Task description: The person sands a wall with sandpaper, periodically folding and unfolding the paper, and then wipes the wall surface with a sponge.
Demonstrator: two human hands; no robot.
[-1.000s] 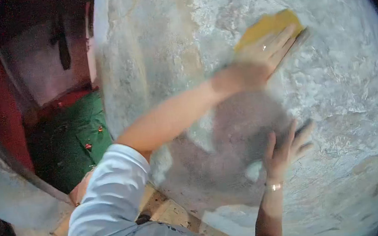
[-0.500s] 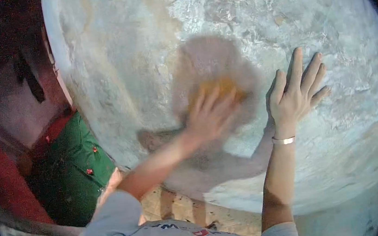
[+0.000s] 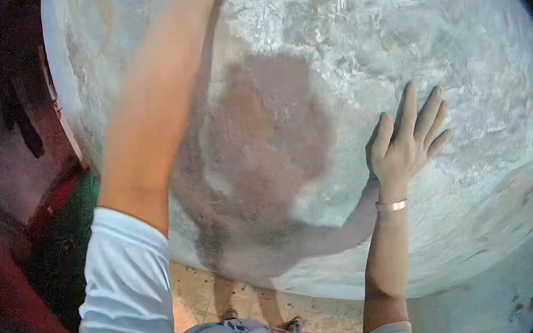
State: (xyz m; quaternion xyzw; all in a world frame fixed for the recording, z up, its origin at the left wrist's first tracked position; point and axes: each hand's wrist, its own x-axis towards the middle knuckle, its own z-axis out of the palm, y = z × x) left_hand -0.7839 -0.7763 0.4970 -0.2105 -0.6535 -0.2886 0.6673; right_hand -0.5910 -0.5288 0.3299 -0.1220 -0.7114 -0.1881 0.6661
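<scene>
My right hand [image 3: 401, 151] lies flat with spread fingers on a large, curved, pale grey-blue surface [image 3: 351, 45]. It holds nothing, and a light band [image 3: 392, 206] circles its wrist. My left arm [image 3: 149, 114] reaches up over the left part of the surface, and the hand itself is cut off by the top edge. What that hand holds is out of view. The surface looks mottled and streaked, like painted or plastered stone, with whitish rough patches toward the top. A dark shadow of my head and arms [image 3: 268, 127] falls across its middle.
Tiled floor [image 3: 193, 300] shows below the surface's lower edge, with part of a shoe [image 3: 293, 324] on it. To the left are dark red material [image 3: 1, 262] and green cloth [image 3: 64, 235]. A grey slab-like area [image 3: 493, 305] is at lower right.
My left hand was on the middle of the surface over a yellow-orange pad. It has swept up past the top edge, arm outstretched. My right hand still rests on the same spot.
</scene>
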